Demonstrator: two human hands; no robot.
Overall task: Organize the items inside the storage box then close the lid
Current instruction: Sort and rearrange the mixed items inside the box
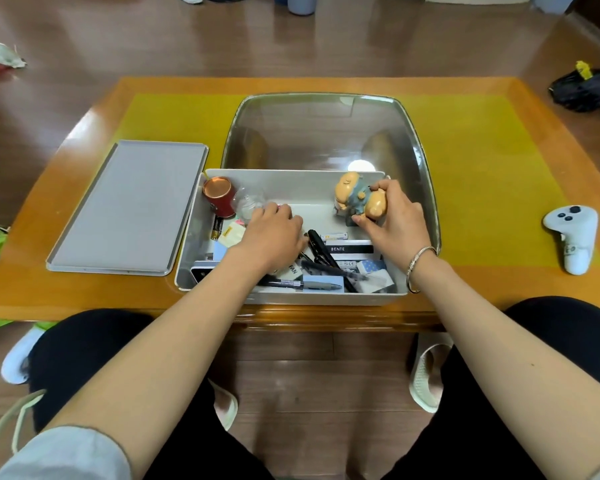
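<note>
The grey lid lies flat on the tabletop just beside the left wall of the storage box, within reach for closing once sorting is done. Inside the box, a red can stands in the far left corner. The left hand reaches palm-down into the middle clutter, fingers bent over small items (whether it pinches one I cannot tell). Pens and cards crowd the near edge. The right hand grips a toy figurine upright at the far right corner, probably because bare floor remains there.
</note>
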